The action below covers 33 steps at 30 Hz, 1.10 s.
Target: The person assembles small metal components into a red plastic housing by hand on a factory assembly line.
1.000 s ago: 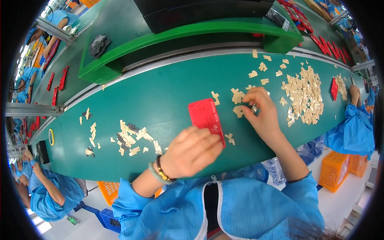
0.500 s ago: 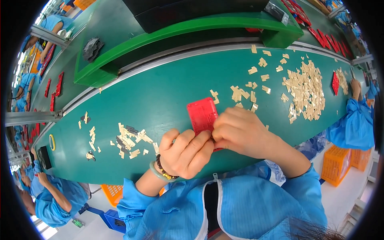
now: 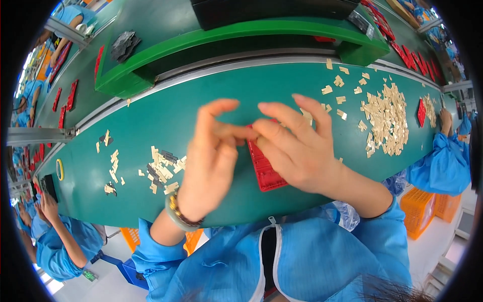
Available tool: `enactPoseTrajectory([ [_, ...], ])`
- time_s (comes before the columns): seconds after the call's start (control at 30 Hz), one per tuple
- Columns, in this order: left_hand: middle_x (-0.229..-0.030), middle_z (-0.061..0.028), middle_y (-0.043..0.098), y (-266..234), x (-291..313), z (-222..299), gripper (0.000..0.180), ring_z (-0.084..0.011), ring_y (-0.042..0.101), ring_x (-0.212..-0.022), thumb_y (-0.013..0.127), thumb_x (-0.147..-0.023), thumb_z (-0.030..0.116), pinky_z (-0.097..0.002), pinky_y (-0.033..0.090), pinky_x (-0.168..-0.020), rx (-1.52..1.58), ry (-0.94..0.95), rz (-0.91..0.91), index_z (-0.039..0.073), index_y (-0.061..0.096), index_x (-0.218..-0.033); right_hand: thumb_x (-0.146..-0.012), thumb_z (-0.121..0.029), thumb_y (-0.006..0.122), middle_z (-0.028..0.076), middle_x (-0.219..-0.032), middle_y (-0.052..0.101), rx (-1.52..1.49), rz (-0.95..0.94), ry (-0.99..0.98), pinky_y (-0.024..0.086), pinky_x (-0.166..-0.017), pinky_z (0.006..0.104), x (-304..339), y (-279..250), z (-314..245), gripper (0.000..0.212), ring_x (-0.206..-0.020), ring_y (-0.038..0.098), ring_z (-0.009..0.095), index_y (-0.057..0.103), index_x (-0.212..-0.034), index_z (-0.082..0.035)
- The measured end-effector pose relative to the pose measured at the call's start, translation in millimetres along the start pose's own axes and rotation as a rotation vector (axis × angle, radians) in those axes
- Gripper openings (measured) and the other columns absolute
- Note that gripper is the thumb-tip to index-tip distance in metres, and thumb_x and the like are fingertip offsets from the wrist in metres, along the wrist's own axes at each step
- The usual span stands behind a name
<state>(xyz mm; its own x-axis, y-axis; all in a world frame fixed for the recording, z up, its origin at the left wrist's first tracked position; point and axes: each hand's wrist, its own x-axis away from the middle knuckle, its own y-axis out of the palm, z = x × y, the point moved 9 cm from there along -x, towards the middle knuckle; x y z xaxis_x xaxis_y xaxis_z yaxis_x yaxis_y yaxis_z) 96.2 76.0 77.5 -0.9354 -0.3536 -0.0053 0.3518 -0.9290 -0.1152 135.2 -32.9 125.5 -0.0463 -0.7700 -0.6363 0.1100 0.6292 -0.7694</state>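
Observation:
My left hand (image 3: 211, 156), a bracelet at its wrist, is raised and smeared by motion. One of its fingers reaches across to the fingertips of my right hand (image 3: 302, 146); whether something small lies between them I cannot make out. The right hand's outer fingers are spread apart. Beneath it a red rectangular plastic case (image 3: 266, 173) with moulded ribs lies tilted on the green tabletop (image 3: 201, 100), its upper part mostly covered. Left of my left hand is a loose heap of small cream and dark grey cut pieces (image 3: 162, 168).
A large pile of cream pieces (image 3: 390, 121) spreads at the right, near another red part (image 3: 421, 112). A green raised shelf (image 3: 241, 35) with a black box (image 3: 271, 10) spans the back. Co-workers in blue sit at left (image 3: 70, 241) and right (image 3: 437, 156).
Both hands were closed together over the case's near end. Now they are higher, fingers lifted and spread, and the case's near end shows. My left hand has moved up and leftward.

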Motion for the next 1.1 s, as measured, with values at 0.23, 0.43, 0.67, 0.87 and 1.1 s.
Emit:
enactPoseTrajectory([
  [0.23, -0.121, -0.0187, 0.056, 34.0, 23.0, -8.7, 0.035, -0.0366, 0.053, -0.115, 0.067, -0.077, 0.005, -0.0439, 0.047, -0.096, -0.806, 0.54, -0.06, 0.0, 0.061, -0.11, -0.086, -0.008, 0.07, 0.001, -0.076, 0.063, -0.797, -0.181, 0.887, 0.048, -0.064, 0.0247, 47.3, 61.4, 77.5, 0.01, -0.071, 0.062, 0.009, 0.062, -0.09, -0.004],
  [0.43, -0.122, -0.0207, 0.054, 63.8, 33.3, -32.7, 0.045, -0.0351, 0.052, -0.117, 0.073, -0.077, 0.026, -0.0426, 0.049, -0.097, -1.038, 0.557, -0.108, -0.003, 0.062, -0.11, -0.093, -0.005, 0.063, 0.0, -0.065, 0.059, -1.107, -0.309, 1.153, 0.04, -0.047, 0.0194, 87.1, 102.6, 68.3, 0.008, -0.053, 0.049, 0.004, 0.059, -0.089, 0.001],
  [0.67, -0.121, -0.0209, 0.054, 64.8, 33.8, -35.2, 0.042, -0.0362, 0.051, -0.117, 0.072, -0.078, 0.025, -0.0418, 0.049, -0.096, -1.03, 0.549, -0.117, -0.003, 0.062, -0.109, -0.091, -0.002, 0.063, 0.002, -0.061, 0.059, -1.046, -0.278, 1.174, 0.04, -0.047, 0.0207, 89.5, 103.7, 68.1, 0.009, -0.052, 0.05, 0.004, 0.058, -0.085, 0.003],
  [0.87, -0.122, -0.0203, 0.052, 64.2, 32.7, -32.7, 0.041, -0.0356, 0.051, -0.117, 0.072, -0.078, 0.024, -0.0413, 0.05, -0.094, -1.005, 0.549, -0.114, -0.002, 0.062, -0.108, -0.09, -0.001, 0.064, 0.001, -0.06, 0.059, -0.967, -0.25, 1.149, 0.038, -0.046, 0.0205, 86.3, 100.8, 68.1, 0.009, -0.051, 0.048, 0.003, 0.059, -0.084, 0.003],
  [1.1, -0.123, -0.0198, 0.052, 63.9, 32.1, -33.6, 0.041, -0.0351, 0.052, -0.117, 0.073, -0.076, 0.022, -0.0403, 0.051, -0.092, -0.998, 0.534, -0.105, -0.002, 0.062, -0.108, -0.091, -0.002, 0.064, 0.0, -0.061, 0.059, -0.89, -0.283, 1.102, 0.035, -0.046, 0.0193, 87.5, 102.0, 68.1, 0.008, -0.052, 0.047, 0.001, 0.06, -0.085, 0.003],
])
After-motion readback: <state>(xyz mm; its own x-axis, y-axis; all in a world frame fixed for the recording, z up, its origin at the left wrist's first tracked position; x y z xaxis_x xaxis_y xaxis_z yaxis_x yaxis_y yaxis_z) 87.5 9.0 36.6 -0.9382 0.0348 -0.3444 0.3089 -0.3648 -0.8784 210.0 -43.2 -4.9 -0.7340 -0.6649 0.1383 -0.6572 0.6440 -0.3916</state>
